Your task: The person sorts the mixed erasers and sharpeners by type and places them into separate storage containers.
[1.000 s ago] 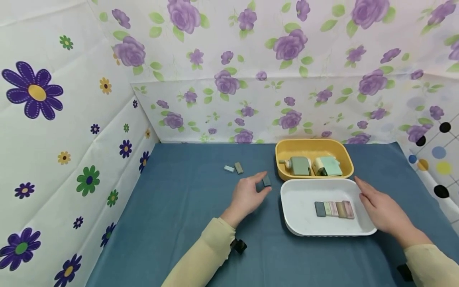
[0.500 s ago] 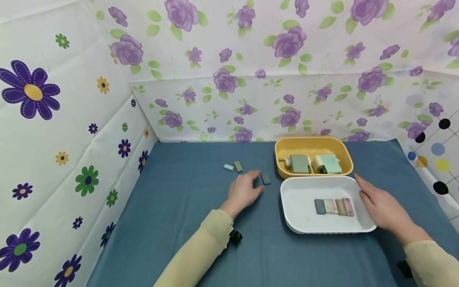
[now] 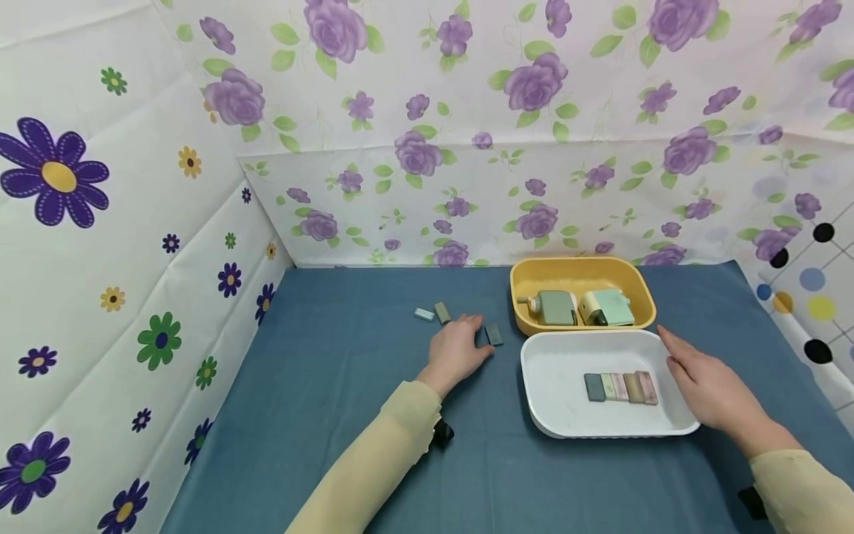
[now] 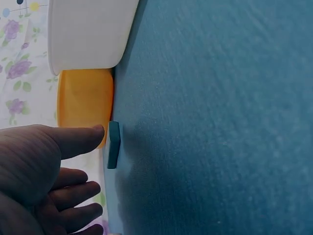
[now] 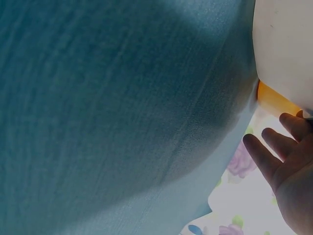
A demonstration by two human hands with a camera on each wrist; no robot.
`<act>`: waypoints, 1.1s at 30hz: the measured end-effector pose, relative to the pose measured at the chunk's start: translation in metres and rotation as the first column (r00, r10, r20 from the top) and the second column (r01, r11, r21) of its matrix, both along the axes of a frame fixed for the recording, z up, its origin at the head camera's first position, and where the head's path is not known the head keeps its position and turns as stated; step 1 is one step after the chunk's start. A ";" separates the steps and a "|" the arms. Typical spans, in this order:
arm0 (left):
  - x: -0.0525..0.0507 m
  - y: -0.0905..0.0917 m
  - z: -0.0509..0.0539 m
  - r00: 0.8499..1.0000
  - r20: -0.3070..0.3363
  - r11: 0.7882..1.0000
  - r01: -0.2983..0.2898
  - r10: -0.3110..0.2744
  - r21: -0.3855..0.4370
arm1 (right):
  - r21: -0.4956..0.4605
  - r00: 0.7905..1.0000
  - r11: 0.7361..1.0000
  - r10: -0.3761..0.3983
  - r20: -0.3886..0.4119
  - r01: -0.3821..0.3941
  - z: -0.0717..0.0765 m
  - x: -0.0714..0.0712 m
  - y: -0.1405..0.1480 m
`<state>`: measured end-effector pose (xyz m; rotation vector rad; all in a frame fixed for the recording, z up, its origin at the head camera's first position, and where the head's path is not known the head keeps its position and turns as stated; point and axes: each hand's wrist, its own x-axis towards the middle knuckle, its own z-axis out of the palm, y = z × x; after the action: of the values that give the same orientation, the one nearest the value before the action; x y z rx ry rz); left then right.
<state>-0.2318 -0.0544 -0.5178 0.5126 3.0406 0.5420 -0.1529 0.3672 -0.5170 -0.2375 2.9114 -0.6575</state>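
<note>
My left hand (image 3: 457, 354) hovers low over the blue cloth, its thumb and fingers spread and holding nothing. Just off its fingertips lies a flat dark grey-blue block (image 3: 494, 334); in the left wrist view the thumb tip comes close to this block (image 4: 113, 145). Beyond the hand are a pale blue block (image 3: 424, 314) and an olive block (image 3: 442, 312). With straight fingers my right hand (image 3: 710, 389) rests at the right rim of a white tray (image 3: 560, 400). Several flat blocks (image 3: 620, 387) in grey, green, pink and brown lie side by side in that tray.
Behind the white tray stands a yellow tub (image 3: 580, 271) with a grey-green bottle-like piece (image 3: 557, 307) and a mint-and-cream piece (image 3: 607, 306) in it. Flowered sheets (image 3: 373, 163) wall off the back and left of the blue cloth (image 3: 320, 400).
My left hand has let go of the dark grey-blue block, which now lies on the cloth, and drawn back to the left of it. The right hand has stayed at the tray.
</note>
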 end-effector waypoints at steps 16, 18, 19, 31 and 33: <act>-0.014 0.009 -0.004 1.000 0.027 0.996 0.018 -0.016 -0.085 | 0.009 1.000 1.000 -0.011 0.014 0.011 -0.006 0.002 0.002; -0.016 0.010 -0.004 1.000 0.025 0.997 0.009 -0.007 -0.082 | 0.011 1.000 1.000 -0.015 0.015 0.015 -0.006 0.003 0.002; -0.016 0.010 -0.004 1.000 0.028 0.997 0.004 -0.001 -0.078 | 0.012 1.000 1.000 -0.016 0.014 0.016 -0.006 0.003 0.002; -0.024 0.007 -0.010 0.996 0.092 0.997 0.020 -0.014 -0.069 | 0.021 1.000 1.000 -0.020 0.020 0.020 -0.001 0.001 0.001; -0.024 0.007 -0.011 0.995 0.101 0.997 0.033 -0.025 -0.074 | 0.022 0.999 1.000 -0.021 0.027 0.020 0.000 0.000 0.001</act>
<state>-0.2558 -0.0473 -0.5288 0.5097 2.9411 0.4358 -0.1525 0.3678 -0.5169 -0.1949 2.8970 -0.6269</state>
